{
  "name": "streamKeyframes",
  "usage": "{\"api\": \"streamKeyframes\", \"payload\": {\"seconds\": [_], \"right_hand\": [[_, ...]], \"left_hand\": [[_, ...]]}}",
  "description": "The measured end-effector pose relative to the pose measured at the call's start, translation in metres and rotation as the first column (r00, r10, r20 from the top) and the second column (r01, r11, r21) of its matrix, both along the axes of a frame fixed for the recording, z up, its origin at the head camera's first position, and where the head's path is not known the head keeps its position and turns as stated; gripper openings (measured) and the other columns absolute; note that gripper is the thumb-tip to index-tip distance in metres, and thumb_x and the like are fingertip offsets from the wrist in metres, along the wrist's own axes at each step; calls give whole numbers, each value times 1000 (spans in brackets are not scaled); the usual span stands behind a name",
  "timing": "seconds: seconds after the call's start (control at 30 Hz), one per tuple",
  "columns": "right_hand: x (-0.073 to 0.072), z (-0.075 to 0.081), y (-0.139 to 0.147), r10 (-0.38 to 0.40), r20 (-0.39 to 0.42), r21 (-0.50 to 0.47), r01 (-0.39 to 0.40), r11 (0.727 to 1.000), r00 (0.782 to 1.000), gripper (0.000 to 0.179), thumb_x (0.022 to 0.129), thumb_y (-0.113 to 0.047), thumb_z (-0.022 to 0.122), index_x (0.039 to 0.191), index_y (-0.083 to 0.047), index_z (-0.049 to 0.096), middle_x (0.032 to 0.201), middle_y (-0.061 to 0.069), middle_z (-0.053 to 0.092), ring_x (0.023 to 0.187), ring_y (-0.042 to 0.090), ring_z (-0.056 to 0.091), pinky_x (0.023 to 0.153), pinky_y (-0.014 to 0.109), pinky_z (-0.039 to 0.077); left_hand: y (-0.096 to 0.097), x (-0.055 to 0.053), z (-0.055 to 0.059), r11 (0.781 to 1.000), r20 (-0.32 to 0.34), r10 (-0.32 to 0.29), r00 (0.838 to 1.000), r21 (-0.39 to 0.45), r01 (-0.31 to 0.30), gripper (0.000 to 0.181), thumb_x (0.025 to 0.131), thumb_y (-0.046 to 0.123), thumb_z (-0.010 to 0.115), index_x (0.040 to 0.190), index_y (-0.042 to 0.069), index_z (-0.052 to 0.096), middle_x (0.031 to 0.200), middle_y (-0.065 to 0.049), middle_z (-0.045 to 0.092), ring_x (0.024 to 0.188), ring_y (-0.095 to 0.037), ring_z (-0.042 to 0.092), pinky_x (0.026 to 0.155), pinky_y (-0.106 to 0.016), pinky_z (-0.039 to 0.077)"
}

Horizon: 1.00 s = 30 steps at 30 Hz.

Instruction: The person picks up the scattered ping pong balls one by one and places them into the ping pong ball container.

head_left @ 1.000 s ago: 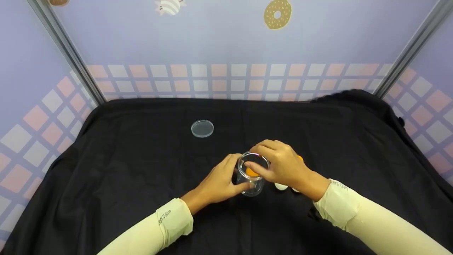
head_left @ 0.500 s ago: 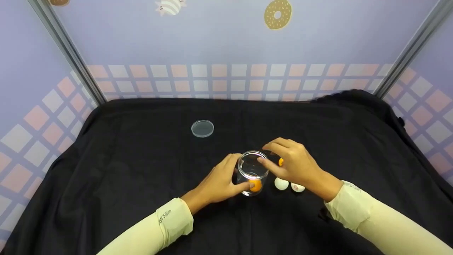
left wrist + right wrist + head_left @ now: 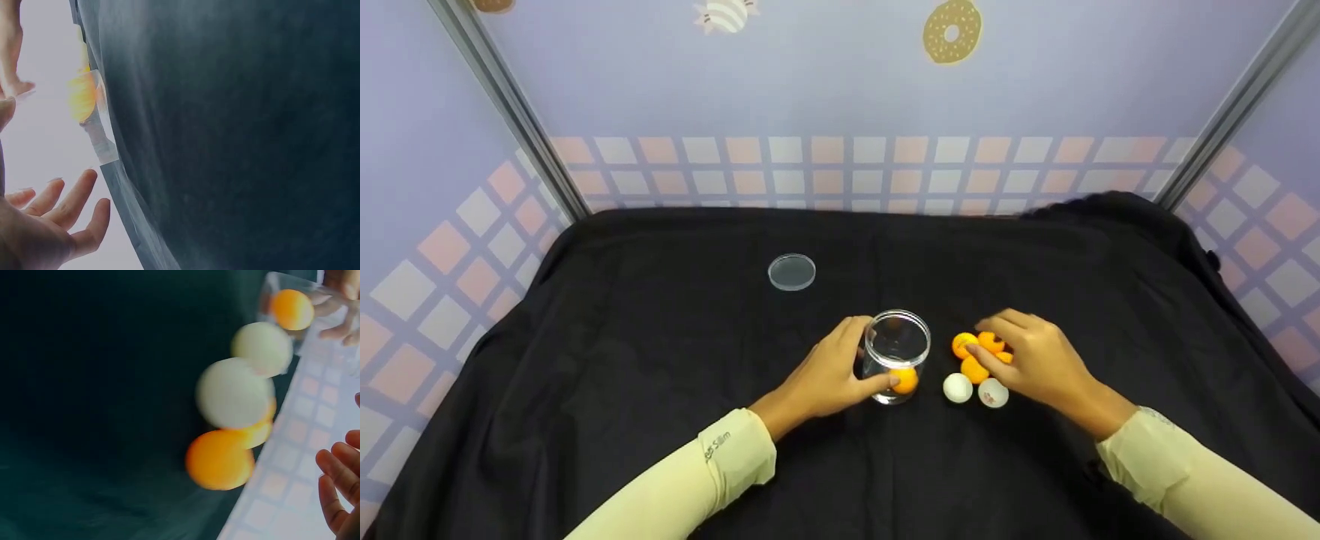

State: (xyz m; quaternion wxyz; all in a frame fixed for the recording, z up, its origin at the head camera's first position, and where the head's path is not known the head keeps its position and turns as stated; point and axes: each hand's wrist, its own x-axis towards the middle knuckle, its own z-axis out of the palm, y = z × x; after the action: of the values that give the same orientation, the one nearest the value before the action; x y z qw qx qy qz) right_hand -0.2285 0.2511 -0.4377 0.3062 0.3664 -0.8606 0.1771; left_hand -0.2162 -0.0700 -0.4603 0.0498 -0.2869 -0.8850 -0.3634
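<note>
One black cloth [image 3: 645,337] lies under the right hand [image 3: 1039,356], fingers loosely parted, and the left hand [image 3: 829,371], gripping an upright jar [image 3: 894,365]. Beyond lies a lid [image 3: 792,271]; one orange ball [image 3: 907,380] is inside the jar, loose orange balls [image 3: 974,370] and white balls [image 3: 958,388] by the right hand.

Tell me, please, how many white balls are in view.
2: the first white ball beside the clear jar, the second white ball nearer the right hand, both on the black cloth; that hand may hide more.

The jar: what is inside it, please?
One orange ball is visible inside the jar, low down. In the head view, the left hand hides the ball's left edge and part of the jar's side.
</note>
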Motion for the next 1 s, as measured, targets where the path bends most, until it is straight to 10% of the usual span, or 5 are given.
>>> {"api": "streamKeyframes", "payload": {"seconds": [0.57,1.0], "right_hand": [[9,-32,43,-172,233,167,135,977,957,29,84,-33,84,104,-14,76,97,3,72,77,15,65,68,37,59],[8,-40,42,-170,256,163,131,978,952,30,82,-24,86,105,-12,73,96,4,69,75,14,62,66,34,58]], "left_hand": [[2,-11,-1,1000,22,22,1000,13,-22,78,84,55,78,141,14,46,127,-1,54,110,-16,65,94,-27,57],[1,-11,0,1000,38,15,999,15,-15,79,85,56,77,143,12,45,131,-8,56,112,-16,63,95,-25,56]]}}
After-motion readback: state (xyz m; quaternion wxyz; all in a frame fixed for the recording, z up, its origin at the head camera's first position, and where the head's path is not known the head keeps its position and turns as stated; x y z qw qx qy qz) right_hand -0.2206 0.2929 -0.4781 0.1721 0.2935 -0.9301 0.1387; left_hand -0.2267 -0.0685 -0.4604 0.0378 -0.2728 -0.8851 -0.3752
